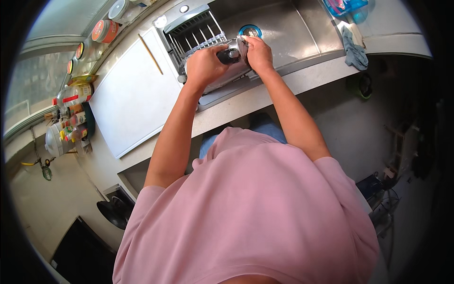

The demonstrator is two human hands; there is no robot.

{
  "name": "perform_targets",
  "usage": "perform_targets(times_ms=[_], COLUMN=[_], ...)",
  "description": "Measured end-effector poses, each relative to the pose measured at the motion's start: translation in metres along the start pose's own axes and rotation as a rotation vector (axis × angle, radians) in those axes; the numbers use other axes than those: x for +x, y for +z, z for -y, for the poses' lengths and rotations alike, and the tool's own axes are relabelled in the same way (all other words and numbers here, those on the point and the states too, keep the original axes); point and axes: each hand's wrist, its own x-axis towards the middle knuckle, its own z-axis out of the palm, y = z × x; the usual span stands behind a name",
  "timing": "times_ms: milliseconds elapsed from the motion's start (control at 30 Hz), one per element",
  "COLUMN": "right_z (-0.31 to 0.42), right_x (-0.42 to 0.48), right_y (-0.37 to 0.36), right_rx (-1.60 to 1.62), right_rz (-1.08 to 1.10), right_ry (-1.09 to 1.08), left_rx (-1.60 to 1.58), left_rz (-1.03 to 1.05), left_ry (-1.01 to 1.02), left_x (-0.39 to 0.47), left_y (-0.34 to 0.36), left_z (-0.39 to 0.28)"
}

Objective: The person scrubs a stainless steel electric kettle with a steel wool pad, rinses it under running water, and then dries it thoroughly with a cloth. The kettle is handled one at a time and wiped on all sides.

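Note:
Both hands are on a shiny metal object with a black fitting and a grey knob; it may be a pot or its lid, but its full shape is covered by the hands. My left hand grips its left side, thumb beside the black fitting. On the opposite side, my right hand pinches the edge between thumb and fingers. The object is tilted over the near part of a grey dish rack, at the left end of a stainless steel sink.
A blue-ringed drain lies just beyond the right hand. Left of the rack, a wooden stick rests on a white board. Bottles and jars line the window side. A grey-blue cloth hangs over the counter edge near a blue bottle.

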Motion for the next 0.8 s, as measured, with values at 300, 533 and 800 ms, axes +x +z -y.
perform_targets(times_ms=[300, 533, 800], right_z=[-0.012, 0.029, 0.006], right_x=[-0.003, -0.053, -0.056], right_y=[0.001, -0.013, -0.012], right_rx=[0.061, -0.054, 0.048], right_rz=[0.075, -0.046, 0.03], right_ry=[0.082, -0.072, 0.071], left_rx=[0.032, 0.023, 0.024], left_rz=[-0.023, -0.028, -0.055], left_ry=[0.037, -0.015, 0.064], left_x=[-0.004, -0.006, -0.006], left_y=[0.003, 0.001, 0.007], left_z=[0.002, 0.004, 0.012])
